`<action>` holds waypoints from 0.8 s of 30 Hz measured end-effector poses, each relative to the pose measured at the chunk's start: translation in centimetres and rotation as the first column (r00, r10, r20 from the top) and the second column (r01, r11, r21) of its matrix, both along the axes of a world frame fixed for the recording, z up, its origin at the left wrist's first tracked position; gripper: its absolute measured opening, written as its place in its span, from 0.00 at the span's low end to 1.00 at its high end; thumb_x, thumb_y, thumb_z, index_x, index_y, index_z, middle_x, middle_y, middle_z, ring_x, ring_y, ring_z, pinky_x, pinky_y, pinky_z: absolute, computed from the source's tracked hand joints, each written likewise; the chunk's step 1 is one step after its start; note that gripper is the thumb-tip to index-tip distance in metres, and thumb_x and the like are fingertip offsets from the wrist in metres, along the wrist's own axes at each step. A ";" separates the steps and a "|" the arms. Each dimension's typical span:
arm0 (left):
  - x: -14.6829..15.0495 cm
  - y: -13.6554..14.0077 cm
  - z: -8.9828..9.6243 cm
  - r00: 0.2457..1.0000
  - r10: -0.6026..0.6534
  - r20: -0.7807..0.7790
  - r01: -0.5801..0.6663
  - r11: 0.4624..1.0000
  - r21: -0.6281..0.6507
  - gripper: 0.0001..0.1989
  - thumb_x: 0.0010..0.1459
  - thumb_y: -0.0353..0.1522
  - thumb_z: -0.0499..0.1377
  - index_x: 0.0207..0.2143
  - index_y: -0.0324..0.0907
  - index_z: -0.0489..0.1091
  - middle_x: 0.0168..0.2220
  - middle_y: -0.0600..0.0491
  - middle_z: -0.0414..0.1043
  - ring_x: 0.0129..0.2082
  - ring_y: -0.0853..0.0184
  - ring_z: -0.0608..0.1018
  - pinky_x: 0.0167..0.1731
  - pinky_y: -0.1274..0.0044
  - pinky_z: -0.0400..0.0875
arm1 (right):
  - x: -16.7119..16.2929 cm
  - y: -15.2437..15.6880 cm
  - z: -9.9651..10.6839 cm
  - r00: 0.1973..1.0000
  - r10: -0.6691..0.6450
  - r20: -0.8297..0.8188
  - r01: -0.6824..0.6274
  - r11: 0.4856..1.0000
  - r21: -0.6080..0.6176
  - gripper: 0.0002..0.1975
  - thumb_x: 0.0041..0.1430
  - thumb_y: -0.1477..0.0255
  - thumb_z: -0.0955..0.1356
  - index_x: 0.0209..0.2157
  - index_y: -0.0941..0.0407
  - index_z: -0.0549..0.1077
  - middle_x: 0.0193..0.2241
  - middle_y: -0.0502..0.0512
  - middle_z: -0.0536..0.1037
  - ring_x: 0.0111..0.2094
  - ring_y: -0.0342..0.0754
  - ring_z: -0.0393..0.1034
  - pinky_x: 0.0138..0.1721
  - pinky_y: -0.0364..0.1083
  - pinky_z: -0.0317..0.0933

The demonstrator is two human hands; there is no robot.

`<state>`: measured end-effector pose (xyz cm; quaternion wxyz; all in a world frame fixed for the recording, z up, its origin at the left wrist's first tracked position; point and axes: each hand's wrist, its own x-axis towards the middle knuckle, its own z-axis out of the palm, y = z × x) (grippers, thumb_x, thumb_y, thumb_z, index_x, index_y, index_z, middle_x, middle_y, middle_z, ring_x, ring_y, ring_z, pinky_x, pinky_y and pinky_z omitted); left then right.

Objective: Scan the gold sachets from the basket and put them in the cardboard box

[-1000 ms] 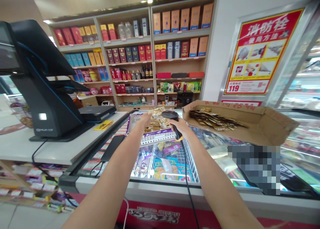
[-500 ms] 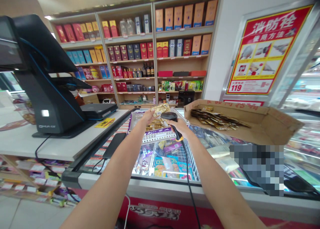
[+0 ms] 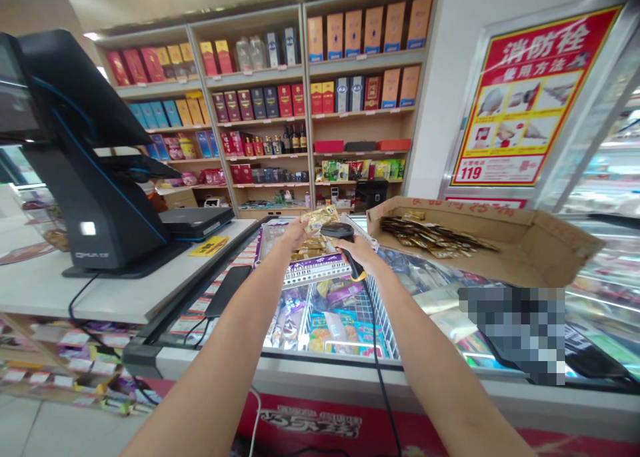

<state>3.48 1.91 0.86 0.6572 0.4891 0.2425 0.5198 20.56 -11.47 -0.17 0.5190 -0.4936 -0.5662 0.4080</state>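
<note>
So both arms are stretched out over a glass-top chest freezer (image 3: 350, 370) in the middle of the frame. The left hand (image 3: 295, 232) is pinched shut on a small gold snack packet (image 3: 321, 218), holding it up just above center, and the right hand (image 3: 357, 252) is wrapped around the grip of a black barcode scanner (image 3: 339, 231), with the scanner head right beside the packet, nearly touching it. The scanner's cable (image 3: 376, 350) runs down toward the bottom edge. Just under the hands there's a purple-and-white tray (image 3: 313, 268) with more gold packets in it. To the right sits an open cardboard box (image 3: 530, 250) with dark-gold packets (image 3: 435, 236) spread inside. On the left, a black POS terminal (image 3: 85, 150) stands on the white table (image 3: 115, 294), and a black phone (image 3: 227, 290) lies on the freezer lid near it. Shelves of boxed goods (image 3: 310, 104) fill the back wall.
</note>
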 end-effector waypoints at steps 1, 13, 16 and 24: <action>0.0 -0.1 0.1 1.000 0.004 -0.005 -0.004 1.000 0.002 0.04 0.59 0.23 0.56 0.36 0.37 0.70 0.41 0.47 0.75 0.44 0.64 0.76 0.55 0.61 0.67 | 0.0 0.0 -0.1 1.000 -0.007 -0.006 0.007 1.000 0.005 0.13 0.48 0.63 0.70 0.19 0.55 0.67 0.12 0.48 0.68 0.13 0.41 0.60 0.17 0.42 0.54; 2.1 -1.1 2.1 0.998 -0.026 -0.059 0.021 0.996 -0.085 0.07 0.52 0.20 0.56 0.32 0.36 0.71 0.36 0.44 0.76 0.48 0.56 0.76 0.54 0.60 0.68 | 4.1 -0.3 2.0 0.942 -0.199 -0.270 0.220 0.974 0.049 0.11 0.49 0.67 0.70 0.20 0.56 0.66 0.14 0.48 0.67 0.16 0.41 0.61 0.18 0.41 0.57; 4.5 -1.7 3.8 0.998 -0.048 -0.040 0.045 0.996 -0.077 0.08 0.52 0.18 0.54 0.31 0.35 0.70 0.33 0.45 0.75 0.45 0.57 0.78 0.52 0.59 0.70 | 6.5 -0.9 2.4 0.874 -0.356 -0.330 0.379 0.925 0.006 0.10 0.50 0.69 0.69 0.21 0.57 0.67 0.15 0.48 0.67 0.15 0.40 0.61 0.18 0.41 0.57; 15.1 -3.1 5.0 0.989 -0.138 -0.058 0.131 0.985 -0.111 0.08 0.55 0.17 0.54 0.33 0.34 0.68 0.27 0.49 0.73 0.32 0.67 0.78 0.48 0.66 0.74 | 13.0 -1.7 0.5 0.695 -0.598 -0.399 0.620 0.780 -0.088 0.11 0.51 0.68 0.69 0.21 0.55 0.65 0.13 0.47 0.66 0.14 0.41 0.61 0.15 0.42 0.56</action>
